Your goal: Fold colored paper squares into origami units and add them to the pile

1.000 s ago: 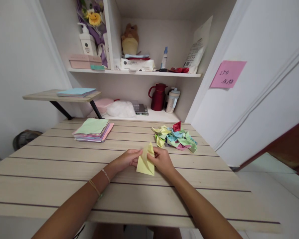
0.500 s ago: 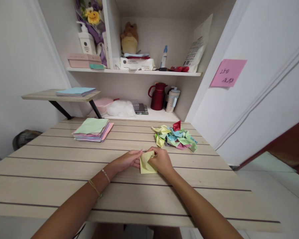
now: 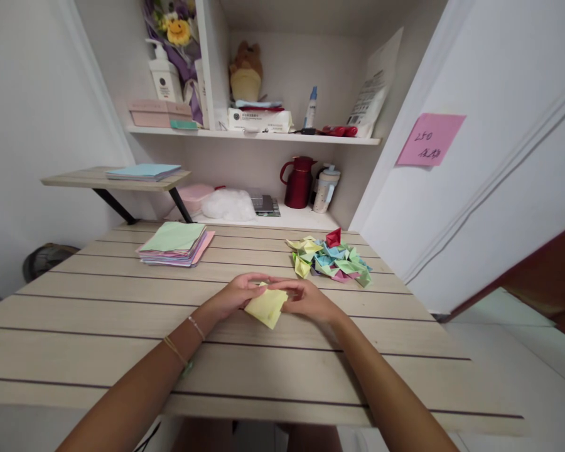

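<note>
A yellow sheet of folded paper (image 3: 266, 307) is held just above the desk, tilted with one corner pointing down toward me. My left hand (image 3: 239, 294) pinches its upper left part, thumb in front and fingers behind. From the other side my right hand (image 3: 308, 300) grips the right edge, its fingers reaching behind the sheet toward the left fingertips. Beyond the right hand lies a heap of folded paper boats (image 3: 332, 258) in yellow, green, blue, pink and red. A stack of coloured paper (image 3: 172, 245), light green on top, sits farther back on the left.
The slatted wooden desk (image 3: 245, 376) runs up to a white shelf unit. A small raised stand (image 3: 70, 177) at back left bears blue paper (image 3: 144, 171). On the low shelf are a red jug (image 3: 299, 183), a pale cup (image 3: 326, 189) and a white plastic bag (image 3: 228, 205).
The yellow paper has turned and shifted slightly left, from upright to tilted. My right hand has let go of the curled flap and moved to the right edge; my left thumb now presses the front.
</note>
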Available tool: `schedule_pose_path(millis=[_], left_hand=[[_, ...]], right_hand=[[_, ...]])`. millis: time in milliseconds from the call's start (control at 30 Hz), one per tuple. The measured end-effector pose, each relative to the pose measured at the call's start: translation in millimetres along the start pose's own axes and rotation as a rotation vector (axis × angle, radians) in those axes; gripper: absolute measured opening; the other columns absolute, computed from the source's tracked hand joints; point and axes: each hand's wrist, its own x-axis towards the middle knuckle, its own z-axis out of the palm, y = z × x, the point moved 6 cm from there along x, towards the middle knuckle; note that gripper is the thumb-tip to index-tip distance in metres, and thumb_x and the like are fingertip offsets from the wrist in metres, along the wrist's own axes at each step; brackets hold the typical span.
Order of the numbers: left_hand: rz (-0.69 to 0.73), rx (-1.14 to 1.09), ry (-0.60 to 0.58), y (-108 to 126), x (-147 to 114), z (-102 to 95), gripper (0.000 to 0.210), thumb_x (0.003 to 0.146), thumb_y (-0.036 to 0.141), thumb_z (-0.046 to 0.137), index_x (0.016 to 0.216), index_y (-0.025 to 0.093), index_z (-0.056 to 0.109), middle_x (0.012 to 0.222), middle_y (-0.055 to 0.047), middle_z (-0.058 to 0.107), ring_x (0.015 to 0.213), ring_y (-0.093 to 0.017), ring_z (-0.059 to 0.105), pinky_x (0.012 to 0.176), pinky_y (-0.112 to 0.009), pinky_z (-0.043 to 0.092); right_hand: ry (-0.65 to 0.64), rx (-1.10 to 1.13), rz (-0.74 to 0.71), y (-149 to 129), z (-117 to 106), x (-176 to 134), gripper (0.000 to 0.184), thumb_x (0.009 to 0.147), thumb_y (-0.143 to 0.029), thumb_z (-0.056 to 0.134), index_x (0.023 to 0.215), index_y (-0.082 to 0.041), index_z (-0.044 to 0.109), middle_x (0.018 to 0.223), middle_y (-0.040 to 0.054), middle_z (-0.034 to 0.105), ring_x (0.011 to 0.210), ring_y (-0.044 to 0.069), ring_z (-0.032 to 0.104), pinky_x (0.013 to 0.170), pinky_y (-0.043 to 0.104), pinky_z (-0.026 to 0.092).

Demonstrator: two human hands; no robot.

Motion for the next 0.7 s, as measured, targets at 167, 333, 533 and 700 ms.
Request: schedule_pose_path(millis=[167,333,533,700], left_hand=[[0.133,0.091,0.172,8.4,2.8,-7.3,0.053,0.062,0.037,0.071,0.105,0.016,0.048,0.065,-0.003,0.065,0.05,-0.013,0.059,0.046,-0.021,0.041],[0.219,0.122,0.234,12.9,5.1,-10.4,0.029,0.061,0.034,0.072,0.074,0.014,0.056,0.058,0.0,0.061,0.046,-0.009,0.052,0.046,-0.019,0.038],[0.263,0.021,0.098,21.3,2.9,-2.1,0.04,0.051,0.018,0.078,0.088,0.012,0.062,0.092,-0.008,0.066,0.08,-0.016,0.06,0.071,-0.025,0.045],[0.244,0.006,0.012,21.4,0.6,5.6,0.056,0.043,0.01,0.08,0.095,0.012,0.061,0.099,-0.011,0.064,0.091,-0.02,0.059,0.079,-0.03,0.044]], right_hand=[[-0.016,0.229,0.088,5.3,3.3,-0.8,0.05,0.06,-0.027,0.074,0.106,-0.017,0.06,0.096,0.0061,0.065,0.086,0.017,0.061,0.082,0.033,0.046],[0.094,0.18,0.098,11.2,-0.5,1.1,0.045,0.056,-0.029,0.076,0.097,-0.015,0.063,0.073,0.0016,0.063,0.063,0.012,0.058,0.058,0.023,0.046],[0.266,0.082,0.043,11.9,-15.2,0.7,0.038,0.064,-0.032,0.07,0.097,-0.013,0.064,0.052,-0.0069,0.047,0.041,0.003,0.036,0.041,0.017,0.027],[0.265,0.172,0.017,15.4,-16.8,3.0,0.055,0.056,-0.026,0.077,0.107,-0.016,0.057,0.067,-0.0008,0.061,0.06,0.012,0.055,0.058,0.024,0.043]])
